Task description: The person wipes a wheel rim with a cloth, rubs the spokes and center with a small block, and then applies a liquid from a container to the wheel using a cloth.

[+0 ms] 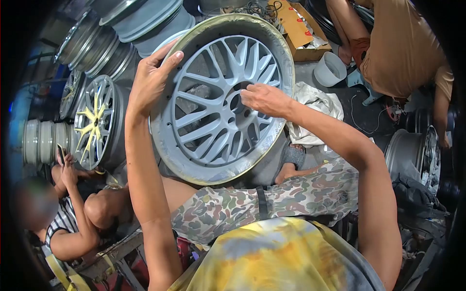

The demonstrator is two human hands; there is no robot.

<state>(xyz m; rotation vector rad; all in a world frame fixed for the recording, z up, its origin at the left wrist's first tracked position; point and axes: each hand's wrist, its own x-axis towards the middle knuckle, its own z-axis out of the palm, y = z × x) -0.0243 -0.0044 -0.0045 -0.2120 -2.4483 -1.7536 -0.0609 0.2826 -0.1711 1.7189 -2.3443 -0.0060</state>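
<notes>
Large grey alloy wheel (pixel 221 99) propped on edge over the lap, face turned toward the camera and tilted slightly back, rim resting low against the camouflage shorts (pixel 272 196). Axle line pointing roughly out at the viewer, so the spoked face lies flat before both hands.

Left hand (pixel 150 80) up at the upper-left of the rim, palm against the outer lip, fingers (pixel 171 54) curled over the edge and gripping it. Right hand (pixel 264 99) reaching in from the right onto the face, close beside the hub hole (pixel 236 101), fingertips pinched together against a spoke; something small possibly held there, too small to make out. Right hand the nearer to the centre, left hand steadying at the edge.

Behind, stacked bare rims (pixel 121 29) at upper left and a wheel with yellow spokes (pixel 94 121) standing on edge beside them. Second person in a brown shirt (pixel 398 48) crouched at upper right, near a white bucket (pixel 330 69) and a cardboard box (pixel 297 26). Third person in a striped top (pixel 63 223) at lower left, face blurred. Crumpled white cloth (pixel 315 104) just right of the wheel.

Lower rim hidden behind the shorts; back of the wheel unseen; frame corners lost to dark lens vignette.
</notes>
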